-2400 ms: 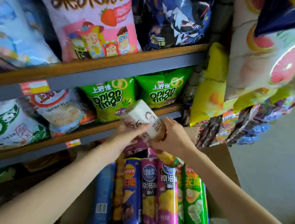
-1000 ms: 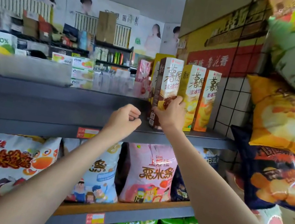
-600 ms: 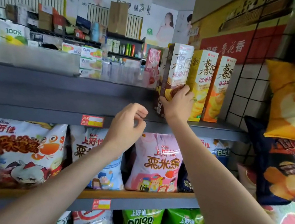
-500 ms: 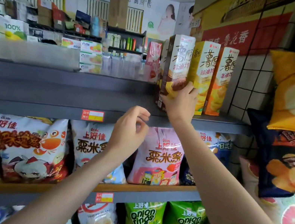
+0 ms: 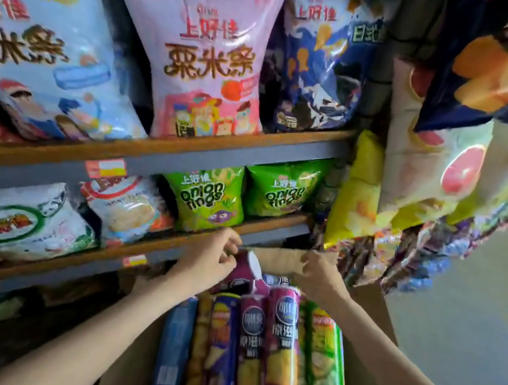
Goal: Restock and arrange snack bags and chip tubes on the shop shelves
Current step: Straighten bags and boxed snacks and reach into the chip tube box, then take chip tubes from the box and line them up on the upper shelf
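In the head view, both hands are down at the far end of the cardboard box (image 5: 373, 315), which sits below the lowest snack shelf (image 5: 119, 256) and holds a row of chip tubes lying side by side. The left hand (image 5: 209, 262) has its fingers curled at the rim of a dark purple tube (image 5: 243, 273) that stands tilted at the box's far end, its pale end cap showing; it seems to grip the tube, though blur hides the exact finger contact. The right hand (image 5: 319, 276) hovers near the box's far wall with fingers loosely curled, and I cannot tell whether it holds anything. The remaining tubes, blue (image 5: 172, 347), dark blue (image 5: 221, 349), two purple (image 5: 282, 350) and green (image 5: 326, 371), lie untouched along the box floor. The step in hand looks like picking the next tube for restocking. The next move likely calls for a firm grip round the tube's body, lifting it clear of its neighbours, then carrying it up past the onion ring bags (image 5: 208, 194) without knocking the bags hanging at the right.
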`<state>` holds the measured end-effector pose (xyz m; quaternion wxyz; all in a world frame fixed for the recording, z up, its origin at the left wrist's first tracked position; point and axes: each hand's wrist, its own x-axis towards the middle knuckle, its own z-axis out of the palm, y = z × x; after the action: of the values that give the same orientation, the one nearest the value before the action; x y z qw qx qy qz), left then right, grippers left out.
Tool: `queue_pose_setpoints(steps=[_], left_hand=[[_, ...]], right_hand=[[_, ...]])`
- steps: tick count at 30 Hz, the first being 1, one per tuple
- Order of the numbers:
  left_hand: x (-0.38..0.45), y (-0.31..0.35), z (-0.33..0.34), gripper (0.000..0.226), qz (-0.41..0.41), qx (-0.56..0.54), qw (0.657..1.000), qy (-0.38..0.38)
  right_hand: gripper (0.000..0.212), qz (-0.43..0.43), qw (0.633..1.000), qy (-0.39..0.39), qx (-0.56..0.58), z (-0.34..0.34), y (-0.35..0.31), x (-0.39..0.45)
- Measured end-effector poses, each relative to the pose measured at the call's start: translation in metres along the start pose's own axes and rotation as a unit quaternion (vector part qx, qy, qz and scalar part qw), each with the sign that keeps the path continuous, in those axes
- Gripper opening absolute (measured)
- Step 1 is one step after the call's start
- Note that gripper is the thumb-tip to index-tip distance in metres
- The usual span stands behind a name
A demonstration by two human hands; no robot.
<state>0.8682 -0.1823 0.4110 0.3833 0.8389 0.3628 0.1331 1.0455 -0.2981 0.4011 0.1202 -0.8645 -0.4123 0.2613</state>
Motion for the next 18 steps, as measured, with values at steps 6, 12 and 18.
queue_pose_setpoints(steps=[6,12,18], left_hand=[[-0.018,-0.031,0.042,0.022,-0.101,0.030,0.992,-0.072],[-0.028,-0.046,0.029,0.022,-0.152,0.044,0.981,-0.113],[-0.024,-0.045,0.021,0.069,-0.193,-0.104,0.955,-0.202]], right_hand=[[0.094,0.098,0.987,-0.126,-0.013,0.083,0.042,0.002],[0.101,0.153,0.977,-0.132,0.071,0.088,0.037,0.009],[0.080,0.017,0.983,-0.099,0.154,0.049,-0.027,0.036]])
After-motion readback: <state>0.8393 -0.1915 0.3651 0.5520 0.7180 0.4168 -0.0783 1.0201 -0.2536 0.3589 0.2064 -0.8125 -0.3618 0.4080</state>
